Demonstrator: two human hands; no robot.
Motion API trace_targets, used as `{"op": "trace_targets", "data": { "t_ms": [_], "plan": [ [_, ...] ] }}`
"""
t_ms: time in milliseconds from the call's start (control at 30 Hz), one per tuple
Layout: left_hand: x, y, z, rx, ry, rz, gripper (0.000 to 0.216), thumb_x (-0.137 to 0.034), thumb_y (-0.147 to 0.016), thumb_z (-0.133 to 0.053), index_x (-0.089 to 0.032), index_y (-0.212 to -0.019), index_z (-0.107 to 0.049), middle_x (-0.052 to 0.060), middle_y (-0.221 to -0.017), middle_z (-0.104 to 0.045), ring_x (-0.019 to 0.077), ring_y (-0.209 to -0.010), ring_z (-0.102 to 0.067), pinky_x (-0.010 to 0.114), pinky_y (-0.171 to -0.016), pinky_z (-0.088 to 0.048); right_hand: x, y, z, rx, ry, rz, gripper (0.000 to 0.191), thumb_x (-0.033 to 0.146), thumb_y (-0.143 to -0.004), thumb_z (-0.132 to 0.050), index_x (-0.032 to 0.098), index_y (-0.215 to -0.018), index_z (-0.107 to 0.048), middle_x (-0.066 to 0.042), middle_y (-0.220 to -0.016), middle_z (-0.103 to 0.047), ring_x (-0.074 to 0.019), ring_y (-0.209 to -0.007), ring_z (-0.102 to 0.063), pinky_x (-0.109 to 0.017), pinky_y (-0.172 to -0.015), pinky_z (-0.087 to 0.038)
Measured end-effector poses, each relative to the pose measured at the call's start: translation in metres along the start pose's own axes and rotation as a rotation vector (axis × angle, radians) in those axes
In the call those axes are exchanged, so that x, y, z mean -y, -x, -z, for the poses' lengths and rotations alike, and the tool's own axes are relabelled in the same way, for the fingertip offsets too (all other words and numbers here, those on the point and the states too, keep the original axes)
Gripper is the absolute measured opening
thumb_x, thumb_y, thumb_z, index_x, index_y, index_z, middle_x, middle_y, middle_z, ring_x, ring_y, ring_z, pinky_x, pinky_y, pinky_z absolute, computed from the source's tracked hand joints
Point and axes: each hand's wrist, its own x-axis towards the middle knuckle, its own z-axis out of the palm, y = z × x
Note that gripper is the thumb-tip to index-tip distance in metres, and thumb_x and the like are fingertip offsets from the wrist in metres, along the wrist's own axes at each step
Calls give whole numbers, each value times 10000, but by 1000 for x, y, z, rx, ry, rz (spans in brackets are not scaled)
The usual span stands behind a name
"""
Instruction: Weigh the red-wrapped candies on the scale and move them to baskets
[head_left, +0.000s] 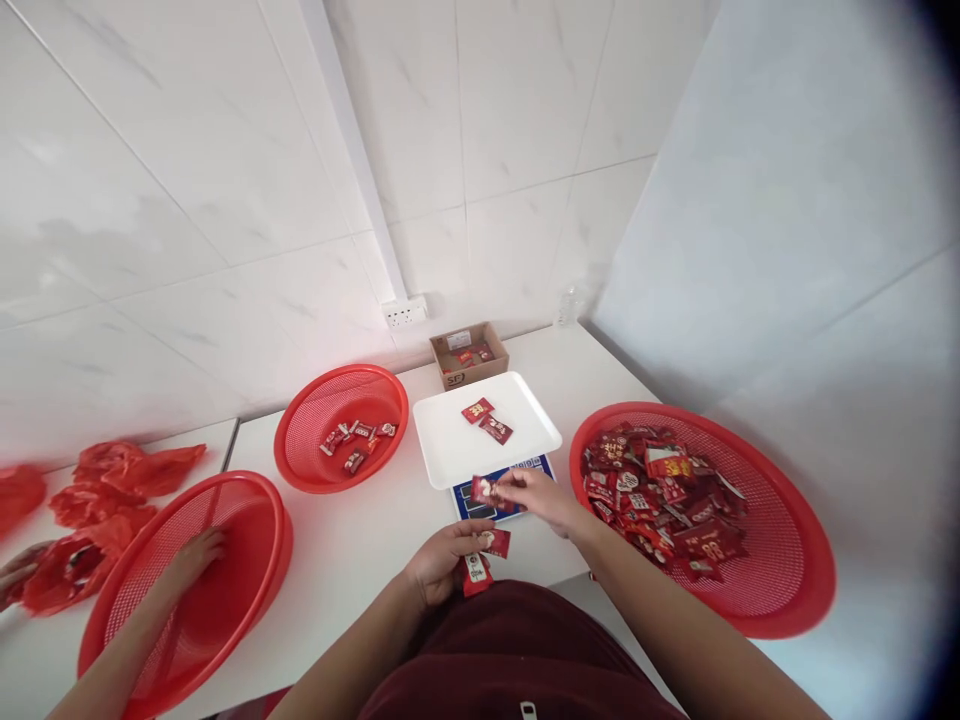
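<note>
My left hand [442, 560] is closed around a few small red candy packets [477, 572], close to my body at the table's front edge. Just above it, my right hand [541, 497] pinches another red packet [486, 491] over the blue keypad of the scale [536, 466]. Behind my hands, the scale's white tray [442, 425] carries two red packets [495, 428]. To the right, a large red basket [806, 560] holds a heap of similar packets [667, 490].
A red basket [289, 445] with several packets stands left of the tray. At far left, a co-worker's hand [196, 560] reaches into another red basket [244, 610], beside red plastic bags [105, 510]. A cardboard box [476, 374] with packets and a clear bottle [568, 306] stand by the wall.
</note>
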Motion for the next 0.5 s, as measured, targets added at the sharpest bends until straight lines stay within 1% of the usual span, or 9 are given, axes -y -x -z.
{"op": "trace_targets", "data": {
  "t_ms": [67, 133, 167, 233, 300, 367, 400, 433, 500],
  "plan": [
    [0, 2, 10, -47, 35, -8, 307, -155, -667, -730, -134, -957, -631, 40, -781, -687, 85, -522, -569, 214, -555, -425, -2, -15, 0, -101, -188, -90, 234, 346, -737, -615, 180, -897, -653, -57, -894, -698, -168, -792, -631, -262, -662, -478],
    [1, 3, 16, -71, 77, -40, 286, -160, -691, -705, -134, -961, -614, 46, -785, -681, 102, -564, -592, 228, -589, -443, -4, -23, 0, -131, -314, -125, 315, 325, -754, -612, 184, -1036, -623, -82, -1047, -675, -171, -875, -638, -262, -700, -499],
    [1, 4, 17, -84, 94, -58, 298, -162, -699, -696, -137, -981, -604, 46, -788, -677, 111, -587, -602, 236, -609, -450, -5, -24, 0, -126, -327, -129, 365, 324, -756, -618, 192, -1096, -601, -89, -1107, -656, -173, -911, -636, -264, -719, -506],
    [1, 5, 17, -116, 102, -108, 374, -163, -696, -697, -158, -1050, -573, 32, -787, -665, 118, -615, -609, 237, -626, -447, -9, -19, -2, -70, -260, -130, 425, 348, -752, -638, 200, -1146, -583, -96, -1153, -638, -179, -944, -631, -275, -742, -514],
    [2, 5, 14, -135, 60, -163, 446, -185, -681, -717, -183, -1090, -538, 7, -764, -646, 111, -605, -595, 222, -602, -423, -13, -7, -6, 58, -169, -124, 422, 390, -746, -646, 188, -1115, -606, -99, -1117, -653, -180, -923, -635, -287, -736, -517],
    [3, 3, 10, -142, -23, -207, 415, -239, -670, -736, -184, -1027, -530, -10, -727, -624, 102, -579, -568, 208, -567, -391, -18, 7, -11, 203, -111, -109, 389, 424, -746, -639, 172, -1042, -639, -96, -1040, -678, -170, -869, -641, -287, -709, -514],
    [4, 1, 8, -142, -67, -221, 380, -269, -666, -740, -179, -969, -528, -15, -704, -613, 96, -562, -550, 203, -550, -374, -20, 14, -14, 250, -90, -105, 367, 432, -745, -635, 167, -999, -651, -90, -992, -689, -161, -834, -641, -278, -689, -508],
    [4, -1, 6, -139, -107, -227, 355, -292, -661, -743, -176, -913, -522, -21, -683, -601, 89, -547, -531, 199, -537, -360, -22, 20, -16, 270, -73, -101, 342, 430, -743, -634, 164, -955, -656, -81, -940, -697, -150, -796, -637, -266, -667, -498],
    [6, -4, 2, -122, -159, -233, 335, -311, -652, -745, -174, -842, -506, -29, -662, -585, 80, -537, -508, 192, -524, -345, -25, 29, -20, 252, -52, -100, 283, 404, -729, -644, 160, -871, -647, -58, -829, -700, -132, -720, -623, -243, -623, -472]
  ]
}}
